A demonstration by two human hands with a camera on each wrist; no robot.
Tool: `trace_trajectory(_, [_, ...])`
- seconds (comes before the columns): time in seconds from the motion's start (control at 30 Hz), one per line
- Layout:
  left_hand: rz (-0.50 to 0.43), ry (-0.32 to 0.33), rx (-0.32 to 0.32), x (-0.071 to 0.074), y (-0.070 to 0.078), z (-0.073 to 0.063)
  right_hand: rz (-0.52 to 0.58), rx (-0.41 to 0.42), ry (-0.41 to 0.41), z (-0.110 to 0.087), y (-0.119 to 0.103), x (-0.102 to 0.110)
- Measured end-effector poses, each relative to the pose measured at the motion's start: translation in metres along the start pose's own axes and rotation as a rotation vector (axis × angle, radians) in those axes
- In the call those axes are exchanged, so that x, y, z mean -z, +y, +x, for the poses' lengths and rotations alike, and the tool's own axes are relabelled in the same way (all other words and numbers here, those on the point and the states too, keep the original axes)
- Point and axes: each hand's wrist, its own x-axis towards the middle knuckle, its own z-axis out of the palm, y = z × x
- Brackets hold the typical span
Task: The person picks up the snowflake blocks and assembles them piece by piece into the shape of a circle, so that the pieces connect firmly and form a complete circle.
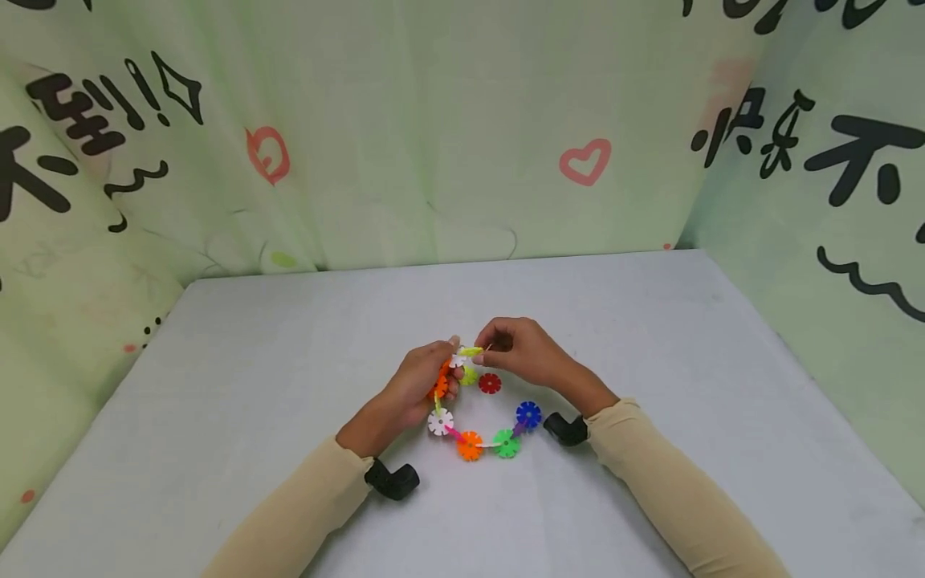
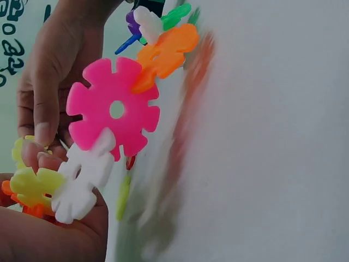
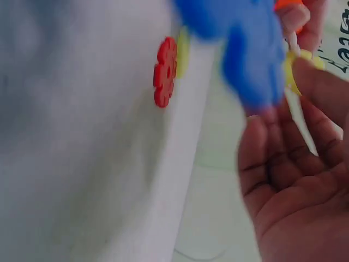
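Observation:
A curved chain of interlocked plastic snowflake discs hangs from my left hand (image 1: 422, 377), which grips its orange disc (image 1: 440, 387) and upper white disc. Along the chain are a pink disc (image 2: 98, 103), another white disc (image 1: 440, 422), another orange disc (image 1: 470, 446), a green disc (image 1: 507, 443) and, at the free end, a blue disc (image 1: 528, 415). My right hand (image 1: 526, 351) pinches a yellow disc (image 3: 292, 76) at the chain's upper end, beside the left fingertips. A thin pale piece (image 3: 303, 128), seen edge-on, lies against the right fingers; its kind is unclear.
A loose red disc (image 1: 490, 383) and a yellow-green disc (image 1: 469, 376) are on the white table (image 1: 289, 401), within the chain's curve. Patterned pale green curtains (image 1: 433, 136) stand along the table's back and sides. A black wrist mount (image 1: 393, 482) juts from the left sleeve.

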Motion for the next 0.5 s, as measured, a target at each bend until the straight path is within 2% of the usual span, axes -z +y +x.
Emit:
trace_trajectory(0.13, [-0.062,0.048,0.017,0.002,-0.001,0.001,-0.111,-0.096,-0.096,-0.001,0.005,0.004])
trace_trajectory(0.27, [-0.076,0.054,0.022,0.005,-0.001,0.0,-0.203,-0.143,-0.185,-0.003,0.014,0.003])
trace_trajectory(0.5, [-0.08,0.01,0.055,0.009,-0.001,0.0,-0.297,-0.171,-0.217,-0.003,0.017,0.001])
